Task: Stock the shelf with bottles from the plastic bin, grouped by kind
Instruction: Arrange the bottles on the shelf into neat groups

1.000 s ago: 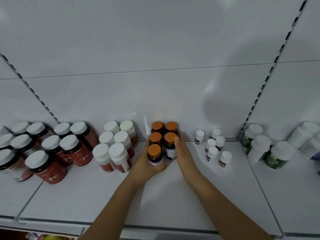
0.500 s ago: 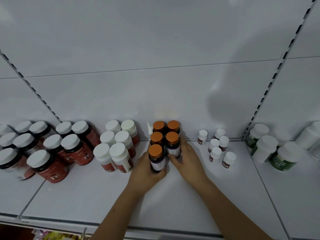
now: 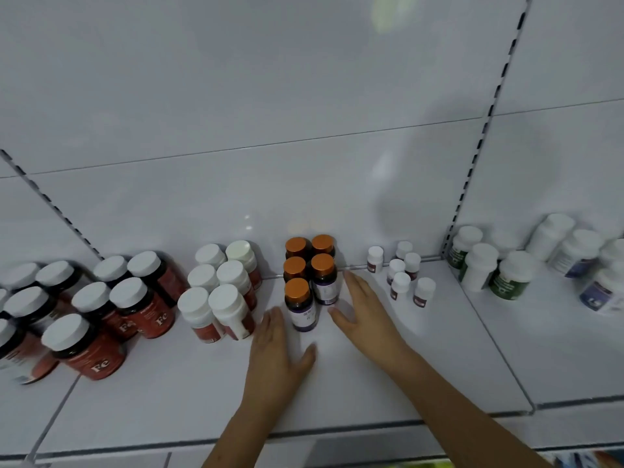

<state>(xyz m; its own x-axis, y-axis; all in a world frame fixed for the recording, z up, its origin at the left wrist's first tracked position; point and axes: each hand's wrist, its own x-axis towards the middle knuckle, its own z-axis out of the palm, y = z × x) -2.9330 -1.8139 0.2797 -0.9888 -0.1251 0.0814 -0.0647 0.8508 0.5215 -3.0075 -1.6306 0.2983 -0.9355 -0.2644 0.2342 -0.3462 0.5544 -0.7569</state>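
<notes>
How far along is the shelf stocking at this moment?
Done: five orange-capped bottles stand grouped on the shelf, between white-capped red-label bottles and small white bottles. In hand: nothing; the left hand and right hand lie open beside the group. Left: cannot tell, the bin is out of view.

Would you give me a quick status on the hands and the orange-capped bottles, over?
Left hand open, right hand open, neither gripping. Five orange-capped bottles upright on shelf, front one between the hands. Nothing in the way.

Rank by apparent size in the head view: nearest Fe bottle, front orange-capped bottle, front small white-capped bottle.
1. Fe bottle, though nearness to the camera may enlarge it.
2. Orange-capped bottle.
3. Small white-capped bottle.
</notes>
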